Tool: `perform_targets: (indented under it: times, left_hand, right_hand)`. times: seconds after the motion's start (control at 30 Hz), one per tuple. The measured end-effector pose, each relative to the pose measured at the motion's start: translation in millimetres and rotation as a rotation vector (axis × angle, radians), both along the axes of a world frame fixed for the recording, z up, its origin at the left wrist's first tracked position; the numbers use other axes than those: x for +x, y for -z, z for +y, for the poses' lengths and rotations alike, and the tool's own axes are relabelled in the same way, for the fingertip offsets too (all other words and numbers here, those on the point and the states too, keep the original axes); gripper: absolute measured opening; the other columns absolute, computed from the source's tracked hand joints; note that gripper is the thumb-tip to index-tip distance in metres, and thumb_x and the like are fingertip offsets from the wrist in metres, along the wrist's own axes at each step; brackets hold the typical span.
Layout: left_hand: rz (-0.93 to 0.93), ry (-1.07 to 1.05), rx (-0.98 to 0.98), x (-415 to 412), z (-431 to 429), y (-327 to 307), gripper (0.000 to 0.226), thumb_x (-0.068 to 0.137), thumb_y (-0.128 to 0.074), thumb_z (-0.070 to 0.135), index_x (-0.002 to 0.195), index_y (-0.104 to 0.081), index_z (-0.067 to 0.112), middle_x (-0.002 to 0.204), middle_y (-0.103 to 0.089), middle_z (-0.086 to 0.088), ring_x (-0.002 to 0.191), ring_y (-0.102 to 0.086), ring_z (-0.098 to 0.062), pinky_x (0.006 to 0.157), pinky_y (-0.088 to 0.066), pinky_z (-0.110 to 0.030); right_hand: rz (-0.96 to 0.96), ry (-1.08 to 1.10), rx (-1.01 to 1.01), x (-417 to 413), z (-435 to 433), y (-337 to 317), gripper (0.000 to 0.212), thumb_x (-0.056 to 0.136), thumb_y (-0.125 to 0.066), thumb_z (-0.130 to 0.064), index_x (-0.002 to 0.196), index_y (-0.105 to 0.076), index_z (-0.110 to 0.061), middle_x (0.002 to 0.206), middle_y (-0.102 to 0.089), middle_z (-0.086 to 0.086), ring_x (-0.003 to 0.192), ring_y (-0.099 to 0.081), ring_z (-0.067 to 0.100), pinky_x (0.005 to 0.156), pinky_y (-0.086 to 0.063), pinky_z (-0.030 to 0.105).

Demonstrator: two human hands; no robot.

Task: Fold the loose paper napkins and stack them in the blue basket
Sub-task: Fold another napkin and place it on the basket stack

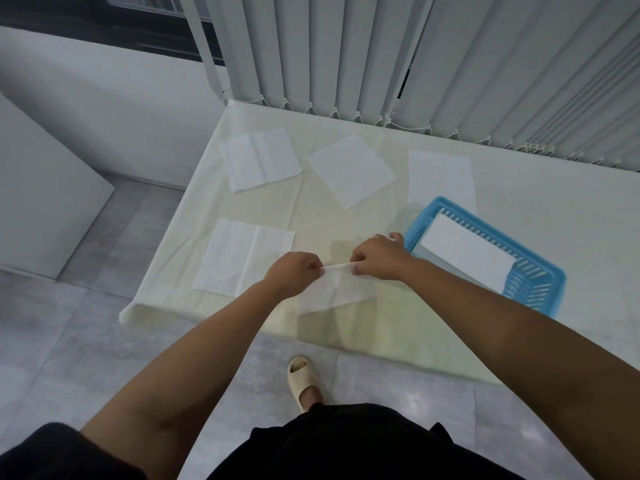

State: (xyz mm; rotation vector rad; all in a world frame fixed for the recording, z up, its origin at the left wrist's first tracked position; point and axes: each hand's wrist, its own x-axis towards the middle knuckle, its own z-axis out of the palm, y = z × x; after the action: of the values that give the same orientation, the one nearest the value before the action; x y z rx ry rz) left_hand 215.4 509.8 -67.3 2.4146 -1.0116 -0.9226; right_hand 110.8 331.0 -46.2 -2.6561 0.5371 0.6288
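A white paper napkin [337, 289] lies folded near the table's front edge. My left hand [292, 271] pinches its far left corner and my right hand [377, 258] pinches its far right corner, the far edge lifted between them. Just right of my right hand stands the blue basket [540, 292], with a folded white napkin [467, 252] lying inside it. Several loose napkins lie flat on the table: one at front left [242, 256], one at back left [259, 162], one at back centre [351, 169], and one behind the basket [441, 176].
The table [398, 334] carries a cream cloth; its front edge runs just below my hands and its left edge drops to grey floor tiles. Vertical blinds [415, 57] hang along the far side. My sandalled foot [306, 381] stands under the front edge.
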Motion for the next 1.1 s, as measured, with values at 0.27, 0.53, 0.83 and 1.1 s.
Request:
perform_targets:
  times: [0.27,0.53,0.83,1.1]
  left_hand:
    - [0.048,-0.076,-0.071,-1,-2,-1,0.017,0.09,-0.061,0.029,0.093,-0.073,0.017,0.075,-0.062,0.009,0.066,-0.053,-0.01,0.057,-0.039,-0.021]
    - [0.076,-0.089,-0.043,13,13,-2,0.016,0.088,-0.065,0.029,0.092,-0.074,0.017,0.085,-0.067,0.005,0.083,-0.06,-0.014,0.07,-0.044,-0.023]
    - [0.11,-0.003,-0.029,2,-10,-16,0.025,0.089,-0.062,0.035,0.111,-0.068,0.024,0.106,-0.07,0.003,0.099,-0.061,-0.014,0.083,-0.048,-0.026]
    - [0.279,-0.491,-0.332,18,-34,-47,0.015,0.087,-0.066,0.021,0.096,-0.073,0.012,0.09,-0.069,0.0,0.077,-0.061,-0.014,0.066,-0.047,-0.023]
  right_hand:
    - [-0.051,-0.002,0.07,8,8,-2,0.022,0.092,-0.051,-0.042,0.099,-0.07,-0.034,0.105,-0.068,-0.011,0.112,-0.051,0.015,0.106,-0.02,0.045]
    - [-0.025,-0.081,-0.027,5,-4,-14,0.023,0.095,-0.049,-0.034,0.1,-0.07,-0.028,0.103,-0.067,-0.008,0.116,-0.048,0.015,0.111,-0.014,0.046]
    - [-0.137,-0.215,-0.11,4,4,-18,0.023,0.096,-0.044,-0.025,0.095,-0.066,-0.024,0.103,-0.064,-0.006,0.107,-0.05,0.017,0.11,-0.019,0.042]
    - [-0.522,0.738,0.377,-9,5,-37,0.024,0.09,-0.06,-0.028,0.112,-0.06,-0.018,0.103,-0.061,-0.003,0.092,-0.057,0.015,0.081,-0.046,0.029]
